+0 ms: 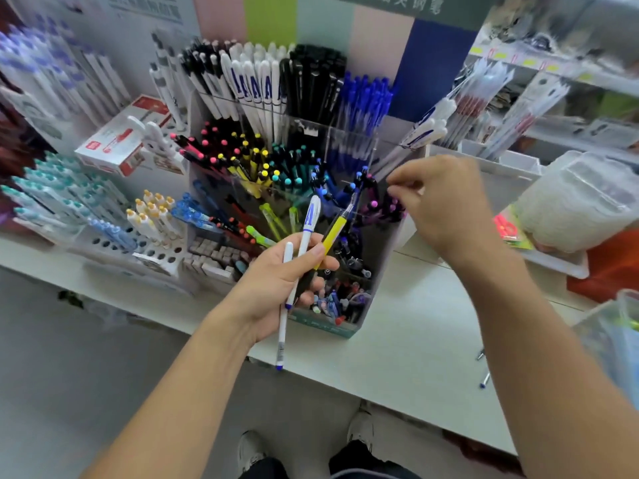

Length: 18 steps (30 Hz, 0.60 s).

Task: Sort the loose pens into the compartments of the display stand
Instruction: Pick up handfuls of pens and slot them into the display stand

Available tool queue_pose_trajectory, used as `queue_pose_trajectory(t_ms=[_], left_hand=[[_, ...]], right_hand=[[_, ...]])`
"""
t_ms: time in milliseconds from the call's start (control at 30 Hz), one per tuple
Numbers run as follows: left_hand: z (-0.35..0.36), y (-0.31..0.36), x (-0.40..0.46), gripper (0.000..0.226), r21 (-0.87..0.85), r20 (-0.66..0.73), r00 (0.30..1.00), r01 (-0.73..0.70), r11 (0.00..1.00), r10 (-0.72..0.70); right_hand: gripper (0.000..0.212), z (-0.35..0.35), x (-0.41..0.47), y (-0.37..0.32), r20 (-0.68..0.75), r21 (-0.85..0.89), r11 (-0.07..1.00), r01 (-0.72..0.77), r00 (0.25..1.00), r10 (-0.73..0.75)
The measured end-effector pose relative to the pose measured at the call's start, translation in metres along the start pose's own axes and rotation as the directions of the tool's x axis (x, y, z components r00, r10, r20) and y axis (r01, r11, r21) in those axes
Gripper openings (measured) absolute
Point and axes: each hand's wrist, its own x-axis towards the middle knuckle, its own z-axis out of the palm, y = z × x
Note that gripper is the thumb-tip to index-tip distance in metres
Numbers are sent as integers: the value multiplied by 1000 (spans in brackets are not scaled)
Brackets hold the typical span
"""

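Note:
My left hand (276, 281) grips three loose pens in front of the display stand (377, 257): a white pen with a blue tip (283, 326) hanging downward, a white capped pen with a blue letter (308, 221), and a yellow-barrelled pen (333, 231). The stand's tiered compartments hold black, white, blue, pink, yellow, teal and purple pens. My right hand (446, 205) hovers at the stand's right side beside the purple pens (383, 210), its fingers curled; I cannot make out anything between them.
The stand sits on a white counter (408, 347). A red-and-white box (121, 140) and racks of white and teal pens stand to the left. Clear plastic tubs (581, 198) sit at right, and two loose pens (484, 371) lie near the counter's right edge.

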Motion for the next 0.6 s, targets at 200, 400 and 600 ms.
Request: queue_pose_trajectory(t_ms=[200, 400, 600], left_hand=[[-4, -1, -3, 18, 36, 44, 997, -64, 997, 62], [-26, -2, -16, 20, 90, -81, 994, -71, 993, 78], [-66, -1, -19, 32, -21, -205, 976, -78, 997, 72]], right_hand=[[20, 11, -19, -24, 31, 205, 972, -116, 993, 112], [7, 28, -41, -41, 139, 750, 577, -323, 930, 340], [10, 27, -3, -75, -384, 624, 776, 89, 900, 205]])
